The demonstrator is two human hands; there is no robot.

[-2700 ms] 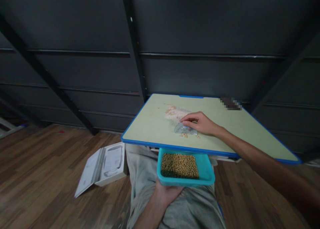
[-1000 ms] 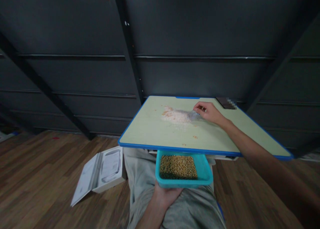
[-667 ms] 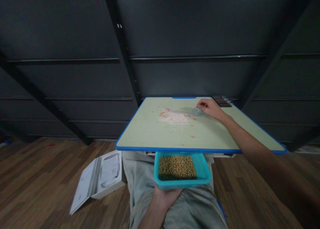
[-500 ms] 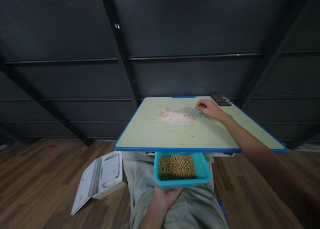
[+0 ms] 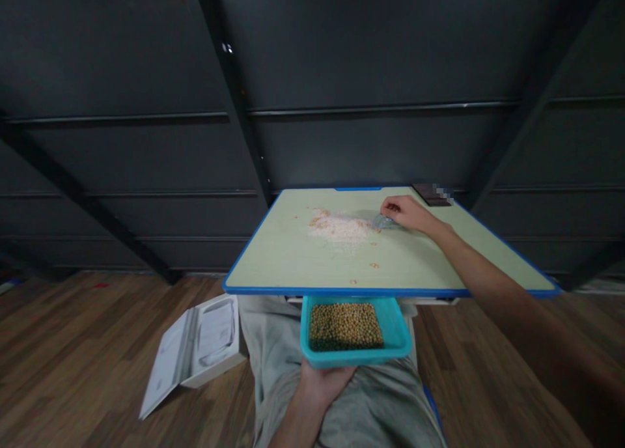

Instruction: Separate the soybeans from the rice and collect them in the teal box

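Observation:
My left hand (image 5: 323, 381) supports a turquoise plastic tray (image 5: 395, 334) from below, just in front of the table edge; its fingers are mostly hidden under the tray. Round tan beans (image 5: 346, 326), like soybeans, fill much of the tray. Over the table, my right hand (image 5: 403, 211) is closed on a small clear plastic piece (image 5: 383, 221), whose exact kind I cannot make out. The piece is low at the right side of a pile of white grains (image 5: 342, 228), which has tan beans mixed in along its edges.
The pale green table (image 5: 273, 259) has a blue rim, with a few stray beans (image 5: 374, 266) near its front. A dark flat object (image 5: 432, 195) lies at the back right. An opened white box (image 5: 215, 344) sits on the wooden floor at left. Dark panels (image 5: 366, 148) stand behind.
My right hand and the clear piece have shifted very slightly left, toward the pile. The left hand and tray hold their place.

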